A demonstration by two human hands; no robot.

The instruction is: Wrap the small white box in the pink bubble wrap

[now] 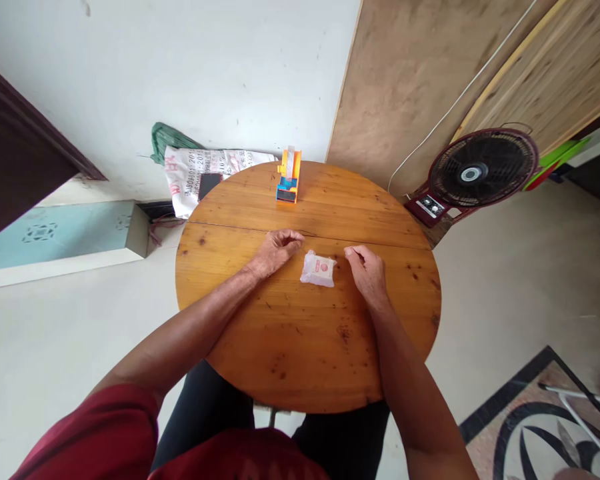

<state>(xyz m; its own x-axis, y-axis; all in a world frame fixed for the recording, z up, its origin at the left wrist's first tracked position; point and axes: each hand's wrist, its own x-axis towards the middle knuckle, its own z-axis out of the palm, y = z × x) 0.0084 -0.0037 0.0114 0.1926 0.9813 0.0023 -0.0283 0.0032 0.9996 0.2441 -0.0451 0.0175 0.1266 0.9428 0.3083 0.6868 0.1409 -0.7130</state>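
Observation:
A small white box with red print, wrapped in clear plastic, lies flat on the round wooden table between my hands. My left hand is just left of and behind it, fingers curled and thumb pressed towards the index finger. On the other side, my right hand has its fingers bent in a pinch, tips pointing to the box. Neither hand touches the box. Whatever the fingertips hold, if anything, is too small or see-through to make out. An orange and blue tape dispenser stands near the table's far edge.
Behind the table is a white wall beside a wooden panel. A dark red fan stands at the right. Printed white sacks lie past the far left edge. A pale blue box-like piece rests on the floor at left.

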